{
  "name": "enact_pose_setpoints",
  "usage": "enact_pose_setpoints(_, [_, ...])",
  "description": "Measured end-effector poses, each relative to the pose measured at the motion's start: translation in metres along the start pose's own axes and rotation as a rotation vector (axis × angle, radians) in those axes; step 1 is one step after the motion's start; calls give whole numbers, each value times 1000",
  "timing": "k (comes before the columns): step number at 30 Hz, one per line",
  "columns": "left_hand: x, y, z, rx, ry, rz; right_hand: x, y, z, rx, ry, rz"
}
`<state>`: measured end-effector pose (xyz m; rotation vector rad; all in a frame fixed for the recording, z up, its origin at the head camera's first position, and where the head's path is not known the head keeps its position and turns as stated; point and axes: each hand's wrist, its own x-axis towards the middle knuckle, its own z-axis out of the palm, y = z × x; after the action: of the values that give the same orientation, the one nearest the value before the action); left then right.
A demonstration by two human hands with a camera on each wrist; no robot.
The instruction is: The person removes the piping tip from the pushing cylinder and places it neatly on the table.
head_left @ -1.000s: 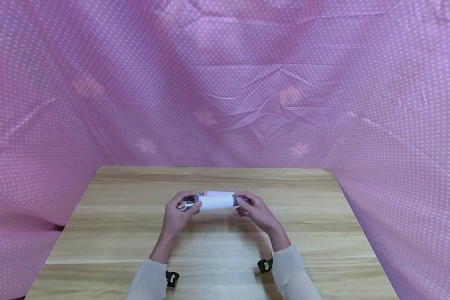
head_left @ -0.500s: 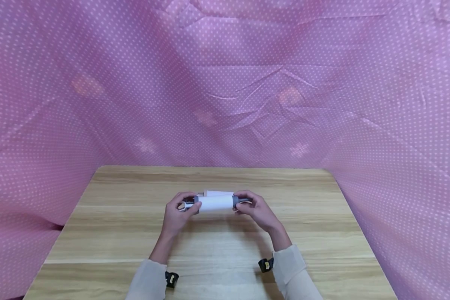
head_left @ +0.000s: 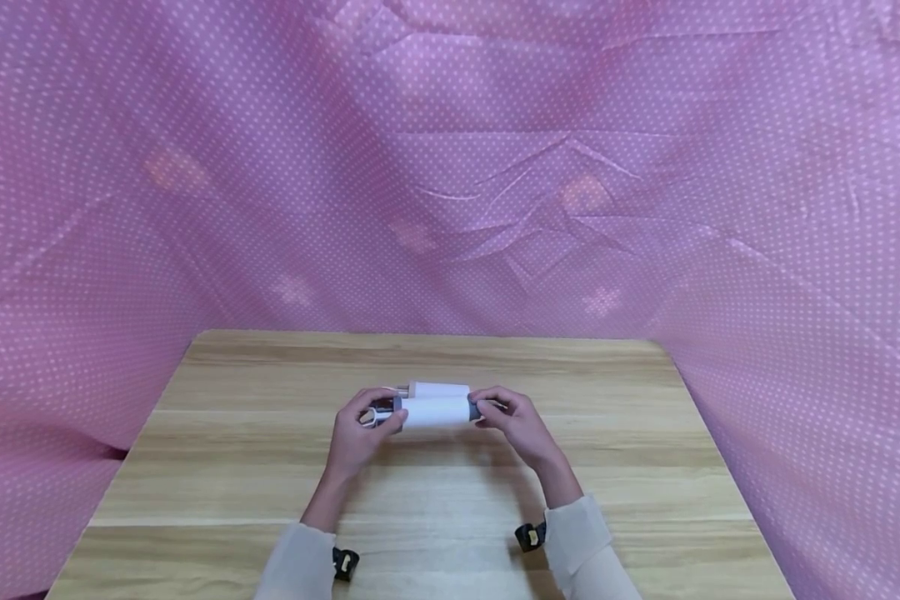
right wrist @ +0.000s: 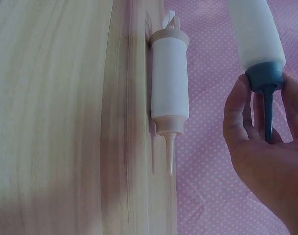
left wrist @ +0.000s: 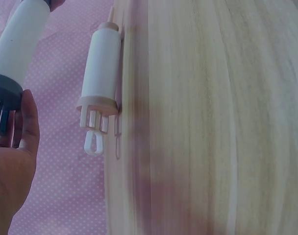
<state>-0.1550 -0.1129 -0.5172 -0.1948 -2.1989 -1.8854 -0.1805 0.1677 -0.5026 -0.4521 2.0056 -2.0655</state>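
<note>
Both hands hold a white syringe-like dispenser (head_left: 437,411) with dark grey end caps sideways, above the table. At its handle end, my left hand (head_left: 356,433) grips round the grey collar, thumb on the near side. My right hand (head_left: 521,429) pinches the opposite grey cap (right wrist: 265,74), from which a thin nozzle (right wrist: 268,110) runs down toward the palm. Just beyond it lies a second dispenser (left wrist: 101,68), white with beige end caps, a pull ring (left wrist: 93,143) at one end and a narrow nozzle at the other; no hand touches it.
A wooden table (head_left: 435,517) with rounded far corners lies under both hands. Pink dotted cloth (head_left: 450,208) hangs behind it and along both sides. Each wrist carries a small black strapped device (head_left: 530,537).
The held dispenser has come slightly nearer the body and to the right, showing more of the second one. The right fingers loosened at the nozzle-end cap, then closed round it again.
</note>
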Motion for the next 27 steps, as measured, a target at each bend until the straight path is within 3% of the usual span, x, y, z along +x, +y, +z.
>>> enact_pose_setpoints(6, [-1, -1, 1, -9, 2, 15, 0, 4, 1, 18, 56, 61])
enact_pose_setpoints(12, [-3, -4, 1, -14, 1, 23, -4, 13, 3, 103, 24, 158])
enact_pose_setpoints(18, [-5, -5, 1, -5, 7, 0, -6, 16, 4, 84, 4, 153])
enact_pose_setpoints(27, [-10, 30, -3, -13, -28, -7, -7, 14, 1, 68, -3, 124])
